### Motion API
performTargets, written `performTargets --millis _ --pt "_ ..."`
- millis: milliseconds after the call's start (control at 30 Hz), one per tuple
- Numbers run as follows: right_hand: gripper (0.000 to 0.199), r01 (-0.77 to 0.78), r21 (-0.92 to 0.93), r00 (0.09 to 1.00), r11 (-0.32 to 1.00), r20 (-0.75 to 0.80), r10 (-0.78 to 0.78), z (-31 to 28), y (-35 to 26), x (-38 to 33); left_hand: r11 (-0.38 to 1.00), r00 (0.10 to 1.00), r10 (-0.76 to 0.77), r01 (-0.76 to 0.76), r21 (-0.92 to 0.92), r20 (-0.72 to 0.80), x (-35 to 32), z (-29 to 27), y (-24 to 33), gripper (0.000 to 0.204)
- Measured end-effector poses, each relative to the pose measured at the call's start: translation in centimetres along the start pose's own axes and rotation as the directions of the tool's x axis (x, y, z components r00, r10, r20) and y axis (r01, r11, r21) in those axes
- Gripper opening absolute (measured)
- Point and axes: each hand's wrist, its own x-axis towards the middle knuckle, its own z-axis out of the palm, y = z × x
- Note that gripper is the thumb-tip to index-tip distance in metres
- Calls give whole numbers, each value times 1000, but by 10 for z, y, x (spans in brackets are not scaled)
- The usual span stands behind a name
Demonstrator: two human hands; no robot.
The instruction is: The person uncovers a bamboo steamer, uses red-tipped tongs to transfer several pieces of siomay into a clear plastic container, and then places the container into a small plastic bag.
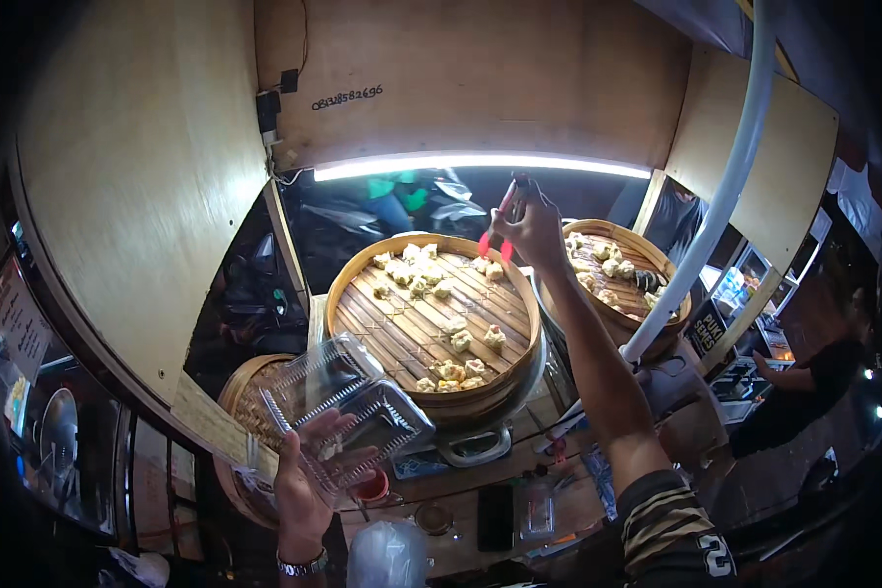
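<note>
My left hand (306,485) carries an open, clear plastic clamshell box (387,431) by its near side; my fingers show through the plastic. A small pale piece appears in or behind the box, too unclear to name. Over the far right of a large round bamboo steamer (531,363), my right hand (531,230) grips tongs (506,206) with red tips. Those tips are at a few dumplings (493,270) near the steamer's far right rim; whether they pinch one I cannot tell. More dumplings (416,267) lie in a group at the back left, others (451,374) toward the near rim.
A second bamboo steamer (612,260) with several dumplings stands at the right. A white pole (730,196) slants past it. Below lie a dark phone (495,516), a red cup (370,486) and a clear plastic bag (387,554). Another person's arm (789,375) is at the far right.
</note>
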Motion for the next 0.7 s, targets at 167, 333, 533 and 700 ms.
performTargets --millis 167,333,533,700 --pt "47 112 62 991 992 71 -116 23 6 13 999 999 4 -2 -32 35 3 -1 -5 69" --pt "59 -3 -21 958 1000 287 9 39 21 5 1000 1000 -7 8 -18 20 -2 2 -3 67" --pt "56 -125 66 928 990 361 93 39 25 7 1000 996 18 -18 1 91 -6 -3 4 68" --pt "52 -31 80 962 996 272 8 37 23 3 1000 994 2 0 -16 111 -4 -2 4 68"
